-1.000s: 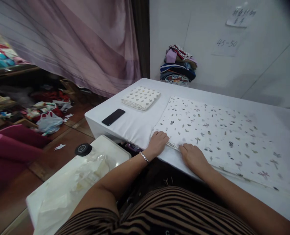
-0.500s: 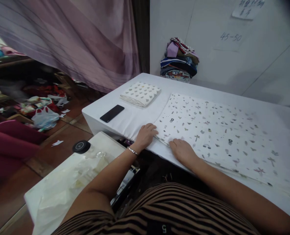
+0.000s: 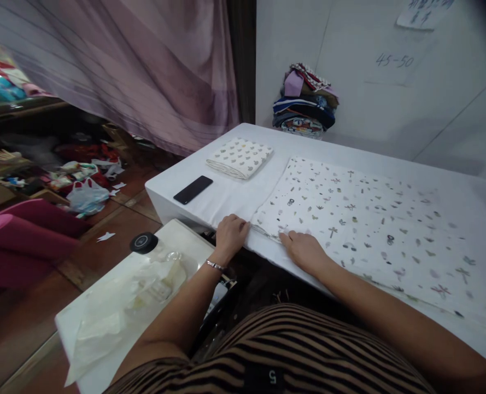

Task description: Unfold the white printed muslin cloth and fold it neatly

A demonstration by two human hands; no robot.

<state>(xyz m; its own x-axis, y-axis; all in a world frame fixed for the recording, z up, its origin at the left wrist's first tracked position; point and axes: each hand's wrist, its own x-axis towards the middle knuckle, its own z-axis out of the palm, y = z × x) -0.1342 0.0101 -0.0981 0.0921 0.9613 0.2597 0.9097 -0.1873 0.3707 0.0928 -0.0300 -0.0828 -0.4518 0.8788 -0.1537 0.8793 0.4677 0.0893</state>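
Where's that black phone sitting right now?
The black phone lies flat on the white table near its left end, just in front of the small folded cloth and to the left of the left hand.

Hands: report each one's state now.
Left hand: open, resting at the printed fabric corner.
Right hand: open, flat on the printed fabric's near edge.

Dim and soft indoors, brightest on the white table (image 3: 226, 197) and the pale wall (image 3: 349, 109), with no hard shadows and only a faint one behind the stacked fabrics (image 3: 306, 104). Strongly bent by the wide lens toward the edges, darkened in the top right corner. Slightly smeared and grainy throughout, murkiest over the cluttered floor (image 3: 82, 191) at left.
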